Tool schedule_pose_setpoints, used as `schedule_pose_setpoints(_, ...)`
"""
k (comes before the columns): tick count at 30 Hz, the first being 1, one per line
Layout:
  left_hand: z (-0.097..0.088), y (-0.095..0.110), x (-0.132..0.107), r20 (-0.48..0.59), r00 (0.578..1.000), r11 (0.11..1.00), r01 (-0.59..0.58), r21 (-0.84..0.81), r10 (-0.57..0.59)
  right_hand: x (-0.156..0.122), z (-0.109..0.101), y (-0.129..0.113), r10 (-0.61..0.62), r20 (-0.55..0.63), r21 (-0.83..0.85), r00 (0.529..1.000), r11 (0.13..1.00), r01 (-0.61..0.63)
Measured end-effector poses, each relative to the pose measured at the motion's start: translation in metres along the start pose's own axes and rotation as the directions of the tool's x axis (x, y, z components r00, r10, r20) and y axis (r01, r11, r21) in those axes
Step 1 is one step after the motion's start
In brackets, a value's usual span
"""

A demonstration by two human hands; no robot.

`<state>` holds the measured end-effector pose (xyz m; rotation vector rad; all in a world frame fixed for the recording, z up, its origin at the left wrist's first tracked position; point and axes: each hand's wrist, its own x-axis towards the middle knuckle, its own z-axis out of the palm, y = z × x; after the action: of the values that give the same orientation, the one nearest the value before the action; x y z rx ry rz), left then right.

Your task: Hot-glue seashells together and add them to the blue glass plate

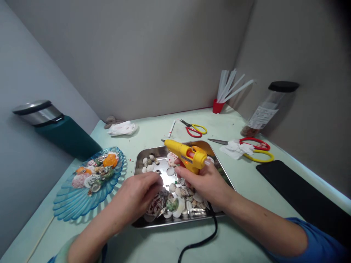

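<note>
In my right hand point(207, 180) is a yellow hot glue gun point(183, 152), its nozzle pointing left above the metal tray point(152, 225). The right thumb and forefinger come close to a small round disc point(170, 171); I cannot tell whether they touch it. My left hand point(142, 188) hovers over the tray's left side with its fingers closed together. Whatever those fingers hold is hidden. Below both hands lie many seashells point(181, 191), among them a large brown-and-white striped shell point(155, 205) and a greenish one point(172, 203).
On the left are a blue shell-shaped dish point(79, 202) of decorated shells and a teal bottle point(68, 135). Scissors point(195, 129), a marker point(171, 129) and a red cup point(218, 106) of glue sticks stand behind. Larger scissors point(259, 155), a clear jar point(261, 113) and a black slab point(296, 197) are right.
</note>
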<state>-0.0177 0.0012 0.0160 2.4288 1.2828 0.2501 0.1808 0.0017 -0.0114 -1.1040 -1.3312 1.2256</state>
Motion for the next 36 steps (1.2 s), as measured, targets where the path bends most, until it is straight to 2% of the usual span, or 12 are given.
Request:
schedule_pose_setpoints(2, 0.002, 0.004, 0.003, -0.012, 0.998, 0.993, 0.054, -0.105, -0.055, 0.0, 0.0, -0.001, 0.05, -0.001, 0.034, 0.999, 0.998, -0.05)
schedule_pose_setpoints(4, 0.005, 0.008, 0.007, -0.008, 0.995, 0.967, 0.091, -0.238, -0.095, 0.0, 0.0, -0.002, 0.041, 0.002, 0.046, 0.999, 0.998, -0.041)
schedule_pose_setpoints(8, 0.012, 0.012, 0.01, -0.006, 0.994, 0.869, 0.092, -0.487, -0.109, -0.001, 0.0, 0.0, 0.016, 0.07, 0.057, 0.997, 0.998, -0.019)
schedule_pose_setpoints(11, 0.014, 0.013, 0.011, 0.005, 0.993, 0.809, 0.096, -0.58, -0.114, -0.002, 0.0, 0.002, 0.011, 0.115, 0.073, 0.993, 0.997, -0.02)
schedule_pose_setpoints(14, 0.01, 0.013, 0.009, 0.035, 0.993, 0.869, 0.115, -0.482, -0.112, -0.002, 0.0, 0.002, -0.016, 0.111, 0.061, 0.994, 0.998, 0.009)
schedule_pose_setpoints(18, 0.0, 0.008, -0.002, 0.016, 0.996, 0.989, 0.093, -0.117, -0.091, -0.001, 0.0, 0.001, -0.021, 0.081, 0.079, 0.996, 0.997, 0.015)
schedule_pose_setpoints(21, -0.001, 0.004, -0.01, 0.013, 0.999, 0.989, 0.034, 0.147, -0.037, -0.001, 0.001, 0.002, -0.009, 0.051, 0.093, 0.999, 0.996, 0.004)
schedule_pose_setpoints(24, 0.002, 0.005, -0.014, 0.1, 0.995, 0.96, -0.018, 0.281, -0.01, -0.001, 0.001, 0.002, 0.004, 0.039, 0.101, 0.999, 0.995, -0.008)
schedule_pose_setpoints(27, 0.005, 0.008, -0.013, 0.157, 0.987, 0.939, -0.023, 0.342, -0.033, -0.001, 0.001, 0.001, -0.001, 0.039, 0.111, 0.999, 0.994, -0.004)
schedule_pose_setpoints(29, 0.006, 0.009, -0.013, 0.159, 0.986, 0.934, -0.011, 0.356, -0.049, -0.001, 0.001, 0.0, -0.007, 0.038, 0.099, 0.999, 0.995, 0.003)
schedule_pose_setpoints(33, 0.007, 0.006, -0.014, 0.08, 0.996, 0.953, -0.001, 0.303, -0.024, -0.001, 0.0, 0.001, -0.023, 0.023, 0.071, 0.999, 0.997, 0.022)
schedule_pose_setpoints(36, 0.008, 0.002, -0.016, 0.047, 0.998, 0.972, -0.043, 0.233, 0.033, -0.001, 0.0, 0.002, -0.034, -0.006, 0.076, 0.999, 0.997, 0.034)
